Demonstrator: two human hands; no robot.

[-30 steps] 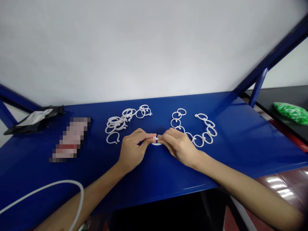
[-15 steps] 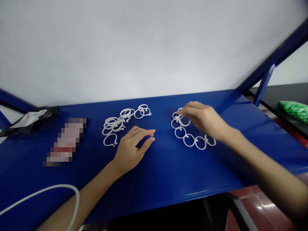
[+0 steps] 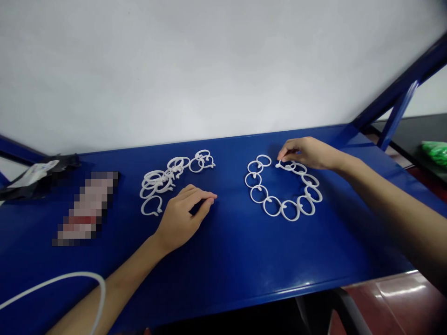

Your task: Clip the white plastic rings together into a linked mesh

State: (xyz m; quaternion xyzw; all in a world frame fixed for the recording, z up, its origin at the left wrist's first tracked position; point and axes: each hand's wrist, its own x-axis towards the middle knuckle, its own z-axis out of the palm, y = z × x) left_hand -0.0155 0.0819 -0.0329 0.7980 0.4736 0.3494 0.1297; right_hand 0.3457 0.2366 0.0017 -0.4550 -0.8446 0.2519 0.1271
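Observation:
A chain of linked white plastic rings (image 3: 281, 207) lies on the blue table in a nearly closed loop, with a gap at the back. At the right side of that gap, my right hand (image 3: 307, 152) pinches the end ring (image 3: 287, 169), whose small knob (image 3: 278, 165) pokes out by the fingertips. My left hand (image 3: 183, 216) rests over the table left of the chain, thumb and index finger pressed together with nothing visible between them. Just beyond it lies a heap of loose white rings (image 3: 156, 179) with small clasps. One separate ring (image 3: 151, 213) is nearest that hand.
The blue table (image 3: 223, 260) meets a pale wall (image 3: 223, 70) at the back. A blurred-out flat item (image 3: 89, 200) and a black plastic package (image 3: 35, 174) lie at left. A white cable (image 3: 70, 274) arches over my left forearm. A blue frame post (image 3: 398, 114) stands at right.
My right hand has moved right, drawing the chain's end ring round so that the chain spreads into a wide loop. My left thumb and index fingertips have come together.

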